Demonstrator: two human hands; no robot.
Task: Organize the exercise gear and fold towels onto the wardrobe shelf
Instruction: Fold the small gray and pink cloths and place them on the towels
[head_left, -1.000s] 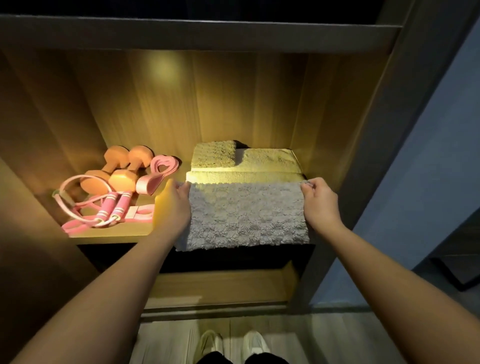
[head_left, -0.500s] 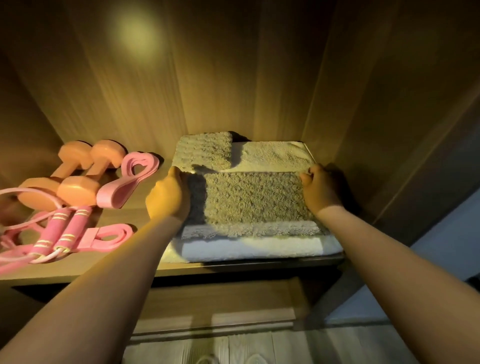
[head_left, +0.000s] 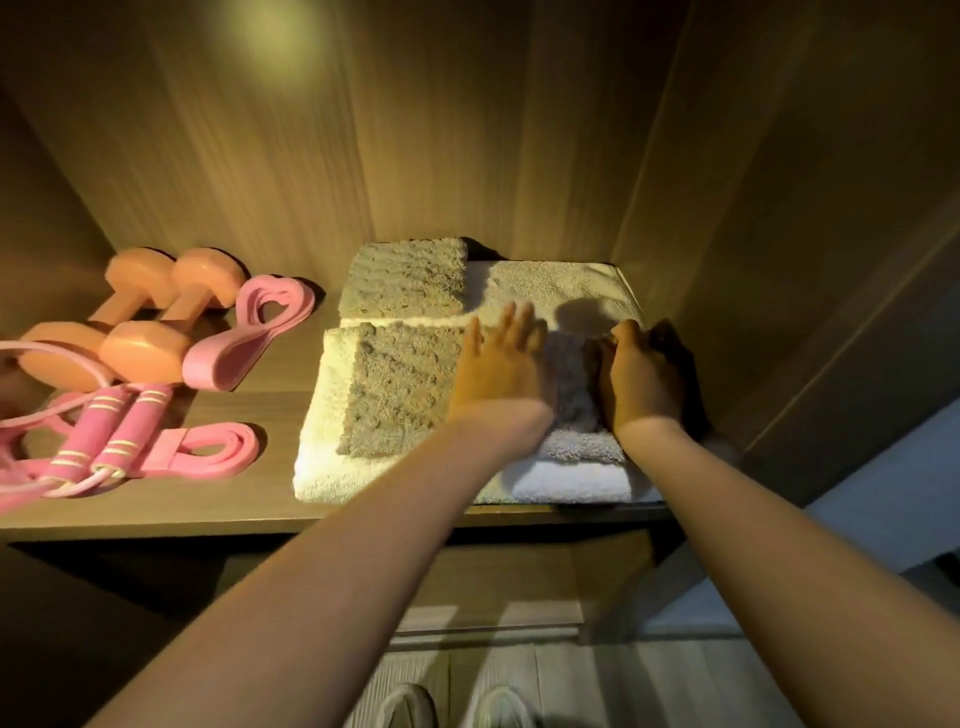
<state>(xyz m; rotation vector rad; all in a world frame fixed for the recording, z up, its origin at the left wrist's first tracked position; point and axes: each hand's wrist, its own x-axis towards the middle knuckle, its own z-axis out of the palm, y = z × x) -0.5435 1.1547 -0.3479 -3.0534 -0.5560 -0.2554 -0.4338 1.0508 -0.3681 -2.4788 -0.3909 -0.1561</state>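
Both hands have closed inward across the grey towel (head_left: 400, 389); left hand (head_left: 501, 371) flat, open; right hand (head_left: 641, 379) curled on its edge; soft, light, best held at folds.

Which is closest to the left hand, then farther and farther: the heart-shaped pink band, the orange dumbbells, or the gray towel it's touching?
From the left hand:
1. Gray towel, right under it.
2. Heart-shaped pink band, to its left.
3. Orange dumbbells, farther left still.

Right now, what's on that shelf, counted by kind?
Orange dumbbells: 2
Pink skipping rope: 1
Pink resistance bands: 2
Towels: 3 seen, namely white base, small folded at back, grey under both hands
Total: 8
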